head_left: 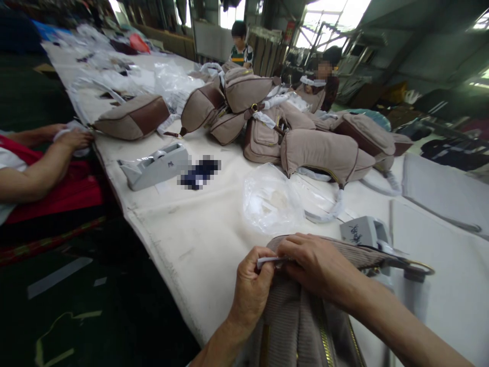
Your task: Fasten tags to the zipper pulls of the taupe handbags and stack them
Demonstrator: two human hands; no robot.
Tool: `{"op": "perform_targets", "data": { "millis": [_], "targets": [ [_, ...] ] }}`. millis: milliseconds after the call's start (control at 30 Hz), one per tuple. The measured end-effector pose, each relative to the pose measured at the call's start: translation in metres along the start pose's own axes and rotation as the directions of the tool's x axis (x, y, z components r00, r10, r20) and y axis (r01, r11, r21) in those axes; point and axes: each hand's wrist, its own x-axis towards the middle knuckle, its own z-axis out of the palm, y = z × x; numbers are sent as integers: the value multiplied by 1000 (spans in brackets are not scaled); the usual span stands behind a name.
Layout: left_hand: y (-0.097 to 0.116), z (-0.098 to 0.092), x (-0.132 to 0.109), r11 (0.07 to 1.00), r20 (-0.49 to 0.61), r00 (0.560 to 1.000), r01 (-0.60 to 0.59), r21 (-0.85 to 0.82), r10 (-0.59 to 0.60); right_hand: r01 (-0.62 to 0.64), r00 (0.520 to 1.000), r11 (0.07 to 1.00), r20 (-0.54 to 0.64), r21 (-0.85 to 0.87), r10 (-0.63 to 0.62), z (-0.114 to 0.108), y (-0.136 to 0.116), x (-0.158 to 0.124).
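Taupe ribbed handbag (294, 321), white strip (269, 262), grey tape dispenser (153, 165), cream table cover (198, 255), dark brown bag panel (155, 114)

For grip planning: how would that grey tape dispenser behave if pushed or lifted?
The tape dispenser looks stiff: hard, angular shell. Its broad base on the white table covering probably slides rather than tips. Weight can't be judged.

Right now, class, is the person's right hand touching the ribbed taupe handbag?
Touching. The head view shows the right hand lying over the top edge of the ribbed taupe handbag, its fingers pressed on the fabric.
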Motion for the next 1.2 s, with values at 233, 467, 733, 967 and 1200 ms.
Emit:
{"op": "perform_targets", "data": {
  "millis": [233,467,733,967,1200],
  "targets": [
    [-5,4,0,943,31,984,178,-282,-176,110,992,969,-35,-222,-120,12,-2,-4],
    [2,-7,8,831,219,948,308,-463,-229,118,991,985,-55,-127,-125,17,0,-8],
    [14,-31,37,841,430,771,540,-50,-470,156,986,976,-39,-153,-164,19,-2,-5],
    [24,-34,41,861,402,772,498,100,-493,212,976,950,-9,-229,-220,21,-6,-1],
    [19,-29,33,887,429,780,438,146,-455,154,987,961,88,-231,-137,17,-15,2]
  ]
}}
